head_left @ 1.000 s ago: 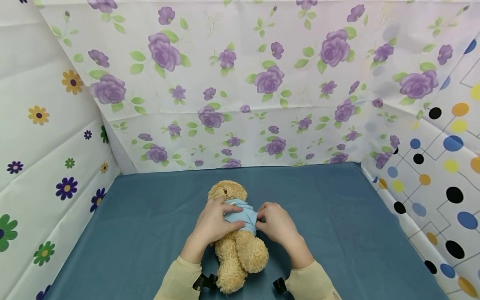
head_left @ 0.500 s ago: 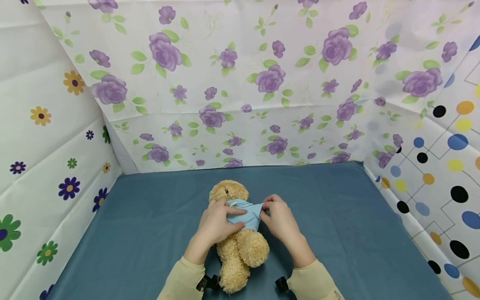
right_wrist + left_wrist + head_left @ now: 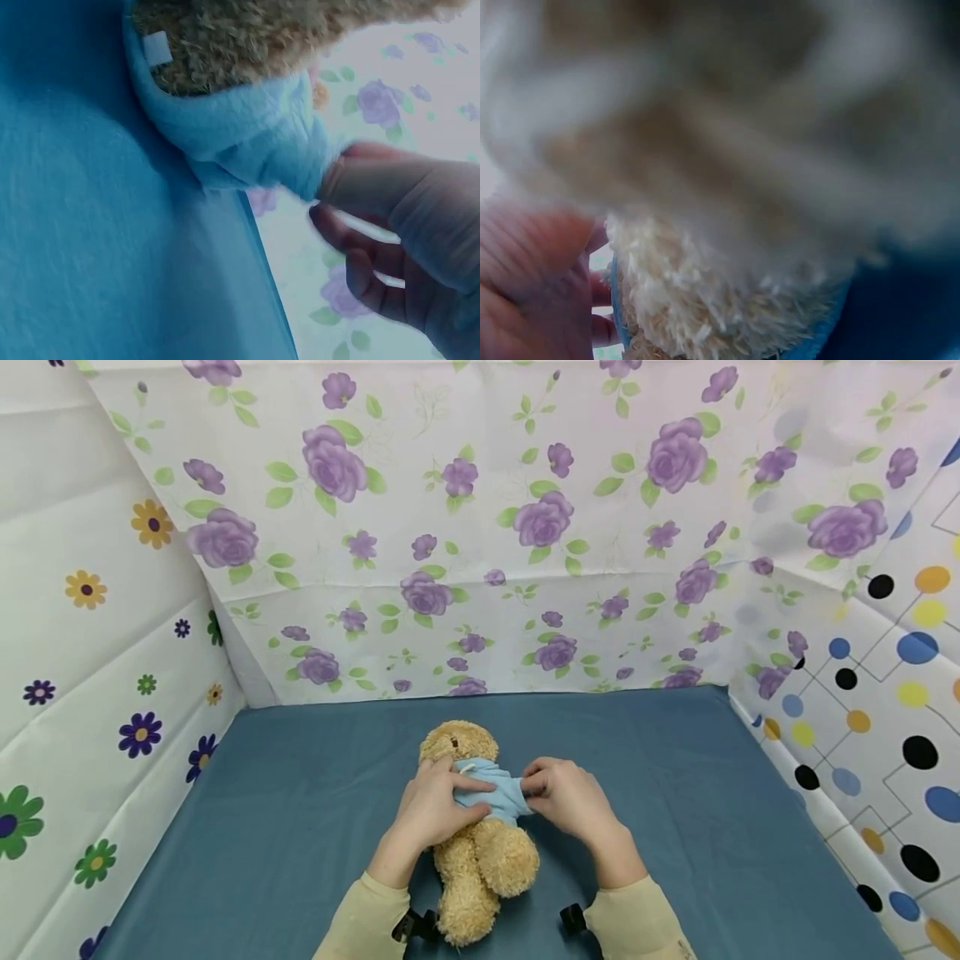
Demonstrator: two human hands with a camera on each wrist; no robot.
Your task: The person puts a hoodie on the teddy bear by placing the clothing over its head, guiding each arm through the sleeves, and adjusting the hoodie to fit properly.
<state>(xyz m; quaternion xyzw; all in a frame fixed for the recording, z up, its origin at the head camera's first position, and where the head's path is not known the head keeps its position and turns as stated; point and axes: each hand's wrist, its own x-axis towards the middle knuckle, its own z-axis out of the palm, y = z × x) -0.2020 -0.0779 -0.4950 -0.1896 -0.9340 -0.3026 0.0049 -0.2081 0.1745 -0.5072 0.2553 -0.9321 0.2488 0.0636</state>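
Note:
A tan plush teddy bear [image 3: 467, 889] lies on its back on the blue cloth, head toward the back. It wears a light blue shirt [image 3: 504, 795]. My left hand [image 3: 430, 807] holds the bear around its body, thumb and index finger across the shirt front. At the bear's side on the right, my right hand [image 3: 572, 797] pinches the shirt's pulled-out sleeve between thumb and fingers. The right wrist view shows the sleeve bunched at the fingertips and a white tag [image 3: 157, 49] at the hem. Blurred fur fills much of the left wrist view.
Blue cloth [image 3: 315, 810] covers the tabletop. Behind it hangs a sheet with purple roses [image 3: 480, 527]. A flower-print sheet [image 3: 105, 652] stands on the left and a dotted sheet [image 3: 862, 760] on the right. Black wrist mounts [image 3: 573, 919] sit at the cuffs.
My right hand first pulled the shirt's side outward and up, then lowered slightly and shifted right, still pinching the fabric. My left hand stays on the bear.

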